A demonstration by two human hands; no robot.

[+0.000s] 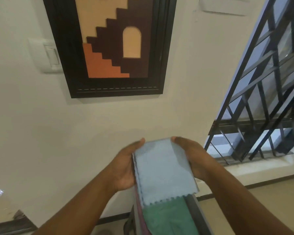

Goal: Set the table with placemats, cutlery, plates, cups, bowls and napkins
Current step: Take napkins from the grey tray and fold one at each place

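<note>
Both hands held a stack of cloths: left hand [126,168] and right hand [192,160] pinched the pale blue napkin [163,172] on top, fingers probably curled beneath. Peeling one layer cleanly needed thumbs sliding apart.

A black-framed staircase picture [109,46] hangs between a white wall switch [48,55] and a barred window [265,92].

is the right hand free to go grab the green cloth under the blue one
Probably not right now: the right hand grips the light blue cloth together with the left hand, and that cloth overlaps the top of the green cloth.
</note>
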